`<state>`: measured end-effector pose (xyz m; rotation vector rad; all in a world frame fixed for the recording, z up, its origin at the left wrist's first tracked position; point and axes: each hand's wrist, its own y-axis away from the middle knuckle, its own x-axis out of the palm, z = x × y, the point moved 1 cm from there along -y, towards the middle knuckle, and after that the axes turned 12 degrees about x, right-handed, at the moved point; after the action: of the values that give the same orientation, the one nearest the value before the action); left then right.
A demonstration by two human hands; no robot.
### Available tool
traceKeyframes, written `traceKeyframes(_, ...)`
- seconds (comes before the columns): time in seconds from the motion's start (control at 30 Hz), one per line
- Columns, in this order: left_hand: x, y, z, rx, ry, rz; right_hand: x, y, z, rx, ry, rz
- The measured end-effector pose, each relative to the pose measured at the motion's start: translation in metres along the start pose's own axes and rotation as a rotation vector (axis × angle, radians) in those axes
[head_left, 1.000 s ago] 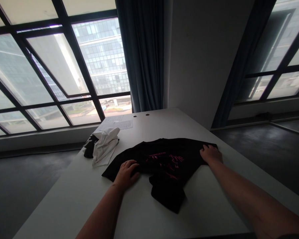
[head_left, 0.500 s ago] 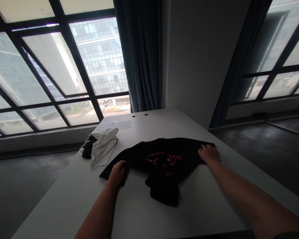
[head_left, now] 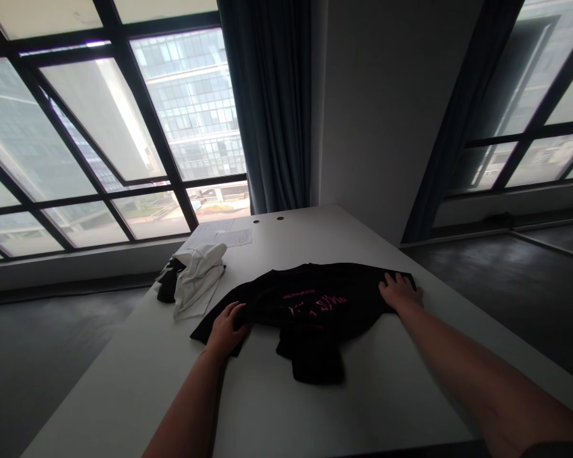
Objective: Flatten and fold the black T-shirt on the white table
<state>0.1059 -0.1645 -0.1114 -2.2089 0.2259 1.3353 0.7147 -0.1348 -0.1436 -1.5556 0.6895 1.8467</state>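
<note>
A black T-shirt (head_left: 310, 305) with pink lettering lies spread across the middle of a white table (head_left: 267, 420). My left hand (head_left: 225, 329) rests on its left corner, fingers on the cloth. My right hand (head_left: 400, 291) lies flat on its right edge, fingers spread over the fabric. A bunched part of the shirt hangs toward me at the near side, between my two arms.
A pile of white and black clothes (head_left: 193, 280) sits at the table's left edge. Behind it lie sheets of paper (head_left: 219, 234). Two round holes (head_left: 268, 219) mark the far end of the table. Large windows and a dark curtain (head_left: 272, 108) stand beyond.
My left hand slid left to the shirt's corner and its fingers came back onto the cloth. The bunched near part of the shirt drew in toward the body. My right hand stayed put.
</note>
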Motion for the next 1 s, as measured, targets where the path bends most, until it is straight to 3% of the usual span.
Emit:
traceKeyframes(0.13,0.001,0.010,-0.008,-0.091,-0.138,0.084,0.004,-0.001,-0.002,-0.015,-0.007,-0.038)
traceKeyframes(0.23,-0.008,0.023,-0.014,-0.139,-0.191,0.117,0.006,-0.001,-0.002,-0.009,-0.009,-0.048)
traceKeyframes(0.47,-0.045,0.046,-0.014,-0.054,-0.337,-0.061,0.003,0.000,-0.001,-0.018,-0.004,-0.062)
traceKeyframes(0.53,-0.042,0.049,-0.015,-0.044,-0.317,-0.039,0.002,0.001,-0.001,-0.022,-0.002,-0.060)
traceKeyframes(0.67,-0.020,0.059,-0.023,0.012,-0.184,0.117,0.002,0.001,-0.001,-0.030,-0.008,-0.066)
traceKeyframes(0.8,-0.017,0.065,-0.030,0.097,-0.064,0.117,0.003,0.000,-0.002,-0.038,-0.026,-0.071)
traceKeyframes(0.87,-0.026,0.064,-0.027,0.018,-0.055,0.017,0.002,0.001,-0.002,-0.041,-0.030,-0.069)
traceKeyframes(0.93,-0.037,0.063,-0.020,-0.185,-0.149,-0.102,0.000,0.003,-0.002,-0.048,-0.032,-0.072)
traceKeyframes(1.0,-0.043,0.062,-0.011,-0.419,-0.308,-0.136,-0.002,0.005,-0.002,-0.053,-0.028,-0.075)
